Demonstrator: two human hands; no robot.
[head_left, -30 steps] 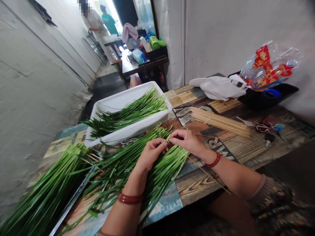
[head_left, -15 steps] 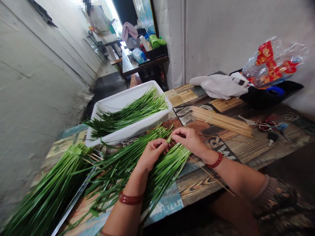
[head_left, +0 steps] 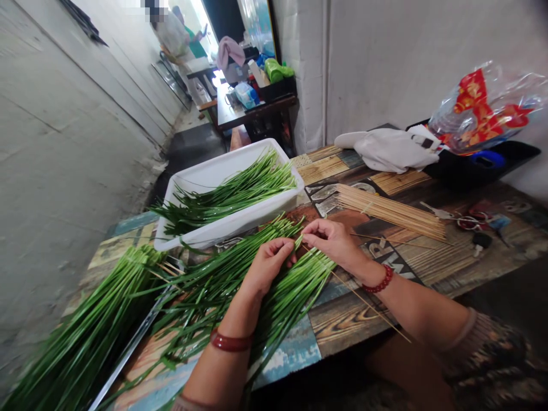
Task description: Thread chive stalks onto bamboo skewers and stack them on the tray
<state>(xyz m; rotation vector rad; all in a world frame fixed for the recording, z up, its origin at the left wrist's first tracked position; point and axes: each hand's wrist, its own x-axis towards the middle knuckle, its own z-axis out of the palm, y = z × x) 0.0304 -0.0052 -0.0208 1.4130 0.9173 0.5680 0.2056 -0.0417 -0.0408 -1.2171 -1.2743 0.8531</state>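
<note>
My left hand [head_left: 274, 260] and my right hand [head_left: 331, 242] meet over the table, thumbs and fingertips pinched on the pale ends of a few garlic chives [head_left: 298, 242]. Below them lies a row of chives [head_left: 299, 282], leaves toward me. A thin bamboo skewer [head_left: 372, 308] sticks out from this row to the lower right; where it runs under the stems is hidden. Left of my hands spreads a loose pile of chives [head_left: 222, 274]. Further left, a thick bunch [head_left: 89, 319] has skewer ends [head_left: 171, 268] poking out at its top.
A white plastic tub [head_left: 233, 227] with more chives [head_left: 240, 188] stands behind. Bundled bamboo skewers [head_left: 389, 214], keys [head_left: 479, 240], a pale cap [head_left: 383, 149] and a clear-and-red plastic bag [head_left: 479, 114] lie to the right. People [head_left: 173, 37] stand in the background.
The view has shifted slightly, so things sit a little further right. Both hands keep almost the same pinch on the chive ends.
</note>
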